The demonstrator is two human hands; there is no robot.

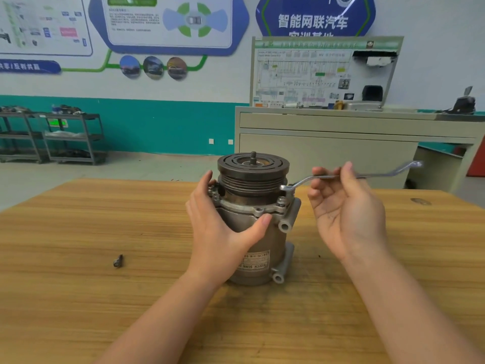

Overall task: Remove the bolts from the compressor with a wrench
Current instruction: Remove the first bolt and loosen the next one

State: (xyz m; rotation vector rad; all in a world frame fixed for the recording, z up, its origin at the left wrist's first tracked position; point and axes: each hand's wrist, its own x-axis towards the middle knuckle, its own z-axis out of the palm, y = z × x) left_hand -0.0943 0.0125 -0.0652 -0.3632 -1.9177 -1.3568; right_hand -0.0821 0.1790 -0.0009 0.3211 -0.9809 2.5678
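The compressor [256,219] is stood upright near the middle of the wooden table [105,298], pulley end up, with a short threaded shaft seen at the top centre. Bolts [281,199] are seen seated in the flange just under the pulley, on the side nearest the camera and to the right. One loose bolt [118,260] is laid on the table well to the left of the compressor, apart from everything else.

The ring end of a wrench [351,176] is set over the flange at the compressor's right side, just below the pulley rim; whether it is fully seated on a bolt head cannot be told. Its handle is run out to the right of the compressor, level and clear of the table.

The compressor body is gripped by the left hand [217,229] — thumb wrapped across the front below the flange, fingers curled round the far left side. The wrench handle is pinched by the right hand [346,206] between thumb and fingertips, palm turned toward the camera, the remaining fingers loosely curled.

Behind the compressor a grey cabinet [341,143] is placed, carrying a wiring-diagram training board [315,74]. Metal shelving [65,137] is stood far to the left against a teal-and-white wall hung with posters.
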